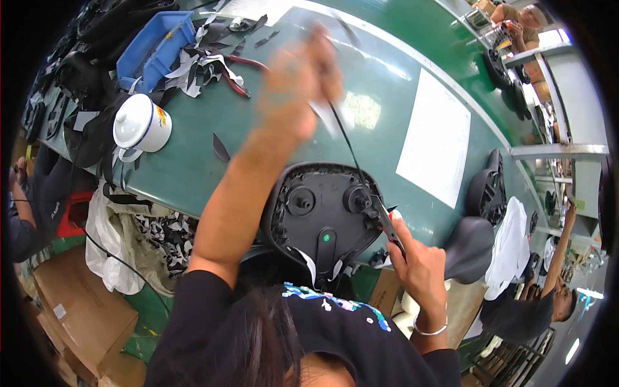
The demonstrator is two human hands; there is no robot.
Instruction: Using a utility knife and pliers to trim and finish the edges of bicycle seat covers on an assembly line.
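A: Where's the saddle [322,216]?

B: Upside down at the near edge of the green counter [387,90], black underside up.

A: And the hands?

B: The left hand [298,84] is raised and blurred, closed on a thin black strap [345,138] running down to the saddle. The right hand [418,264] grips pliers [387,222] at its rim.

A: How would it handle?

B: Probably a stiff shell with soft cover edges; best held by the rim.
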